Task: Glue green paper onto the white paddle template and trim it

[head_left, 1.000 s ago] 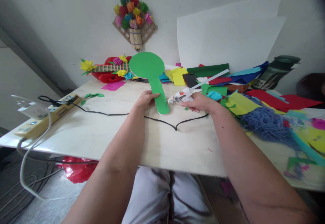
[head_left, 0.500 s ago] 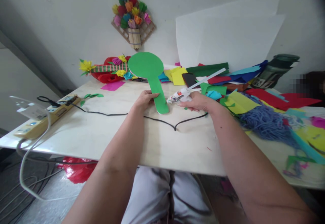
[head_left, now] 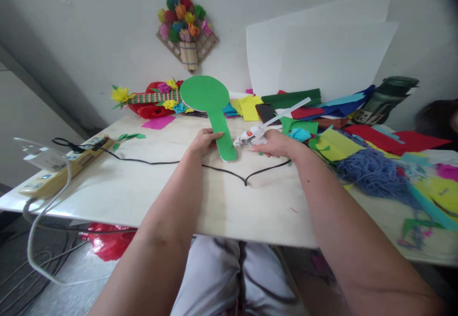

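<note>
A green paddle-shaped cutout point(head_left: 204, 93) with a round head and a straight handle is held tilted above the table. My left hand point(head_left: 206, 140) grips its handle from the left side, thumb on the green face. In my right hand point(head_left: 272, 143) is a white hot glue gun point(head_left: 255, 132), with a long glue stick sticking out of its back to the upper right. Its nozzle points left, close to the edge of the handle near the lower end; whether it touches cannot be made out. The fingers under the glue gun are partly hidden.
A yellow power strip point(head_left: 64, 170) lies at the left, with a black cord point(head_left: 153, 163) crossing the table. Coloured paper sheets point(head_left: 293, 97), blue yarn point(head_left: 375, 170) and a dark bottle point(head_left: 388, 99) crowd the back and right. A flower-trimmed guitar-like craft point(head_left: 153, 97) lies behind.
The glue gun's stick has tipped slightly down and left. Both hands keep nearly the same places, and the green cutout is almost unmoved.
</note>
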`<action>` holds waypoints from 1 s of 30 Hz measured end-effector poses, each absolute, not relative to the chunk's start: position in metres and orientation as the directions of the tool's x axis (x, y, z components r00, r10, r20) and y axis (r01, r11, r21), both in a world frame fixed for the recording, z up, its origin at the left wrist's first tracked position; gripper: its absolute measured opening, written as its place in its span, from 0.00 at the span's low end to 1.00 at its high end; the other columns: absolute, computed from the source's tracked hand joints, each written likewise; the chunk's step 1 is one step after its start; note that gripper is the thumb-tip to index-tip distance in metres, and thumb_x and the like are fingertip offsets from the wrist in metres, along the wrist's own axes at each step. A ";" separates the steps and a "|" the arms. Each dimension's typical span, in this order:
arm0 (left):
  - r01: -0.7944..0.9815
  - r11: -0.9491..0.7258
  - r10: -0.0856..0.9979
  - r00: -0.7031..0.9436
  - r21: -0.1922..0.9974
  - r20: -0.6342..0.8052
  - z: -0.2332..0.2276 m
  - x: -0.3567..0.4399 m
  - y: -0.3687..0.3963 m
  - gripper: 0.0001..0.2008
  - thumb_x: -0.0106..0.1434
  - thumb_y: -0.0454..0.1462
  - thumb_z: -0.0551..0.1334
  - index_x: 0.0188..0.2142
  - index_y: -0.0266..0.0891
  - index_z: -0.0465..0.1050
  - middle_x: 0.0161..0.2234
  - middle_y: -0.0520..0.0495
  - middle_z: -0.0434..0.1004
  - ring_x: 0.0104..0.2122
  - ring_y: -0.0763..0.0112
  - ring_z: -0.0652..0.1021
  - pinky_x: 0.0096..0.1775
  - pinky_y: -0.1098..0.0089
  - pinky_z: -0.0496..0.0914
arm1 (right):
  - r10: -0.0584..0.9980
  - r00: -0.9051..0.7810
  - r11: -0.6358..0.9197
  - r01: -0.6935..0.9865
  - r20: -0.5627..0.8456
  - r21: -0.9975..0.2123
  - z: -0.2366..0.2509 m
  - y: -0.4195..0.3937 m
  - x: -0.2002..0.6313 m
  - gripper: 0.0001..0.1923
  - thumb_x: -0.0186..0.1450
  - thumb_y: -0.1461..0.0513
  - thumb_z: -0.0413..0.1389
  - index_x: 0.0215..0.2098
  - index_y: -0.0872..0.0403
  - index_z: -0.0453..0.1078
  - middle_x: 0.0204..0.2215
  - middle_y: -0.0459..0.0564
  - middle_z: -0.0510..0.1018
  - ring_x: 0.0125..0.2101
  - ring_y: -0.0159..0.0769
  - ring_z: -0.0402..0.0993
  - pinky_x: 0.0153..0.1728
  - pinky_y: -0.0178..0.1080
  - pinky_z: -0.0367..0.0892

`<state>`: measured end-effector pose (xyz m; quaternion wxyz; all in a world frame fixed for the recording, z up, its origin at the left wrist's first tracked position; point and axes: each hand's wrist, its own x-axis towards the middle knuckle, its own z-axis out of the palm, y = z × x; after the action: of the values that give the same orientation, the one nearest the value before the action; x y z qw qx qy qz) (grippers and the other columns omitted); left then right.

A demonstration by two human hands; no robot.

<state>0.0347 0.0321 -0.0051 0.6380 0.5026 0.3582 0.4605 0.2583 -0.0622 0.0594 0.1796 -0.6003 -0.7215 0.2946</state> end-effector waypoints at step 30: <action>-0.201 0.076 0.957 0.289 0.977 -0.015 -0.004 0.036 0.033 0.11 0.42 0.33 0.69 0.28 0.30 0.75 0.27 0.43 0.78 0.25 0.68 0.77 0.32 0.68 0.72 | 0.965 -0.252 0.180 0.842 -0.076 -0.509 0.059 -0.054 0.256 0.19 0.54 0.53 0.58 0.38 0.57 0.70 0.18 0.46 0.71 0.15 0.27 0.64 0.16 0.30 0.57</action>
<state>0.0361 0.0326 -0.0044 0.6283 0.4995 0.3784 0.4610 0.2564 -0.0540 0.0589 0.1328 -0.5968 -0.7566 0.2317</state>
